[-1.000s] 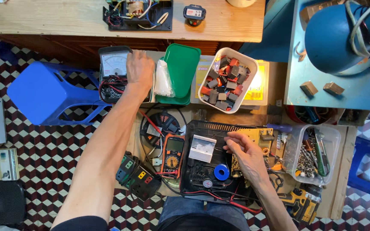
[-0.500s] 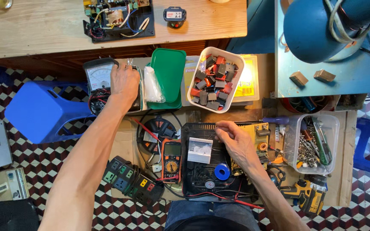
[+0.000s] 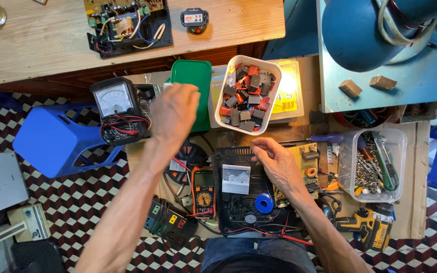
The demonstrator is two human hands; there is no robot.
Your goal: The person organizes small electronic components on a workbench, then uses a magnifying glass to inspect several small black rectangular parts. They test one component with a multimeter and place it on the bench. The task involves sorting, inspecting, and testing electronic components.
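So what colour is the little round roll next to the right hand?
Blue. The little roll lies on the black device, just below the right hand; the head view shows it.

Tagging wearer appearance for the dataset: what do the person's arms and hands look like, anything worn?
Both forearms are bare to the frame edge: no sleeves, gloves or watch show. The left hand is motion-blurred, so rings cannot be judged there. The right hand shows no ring or markings. No cables are attached to either arm.

The left hand [image 3: 174, 112] hovers, fingers loosely spread, forearm outstretched; the right hand [image 3: 278, 164] rests palm-down, fingers curled.
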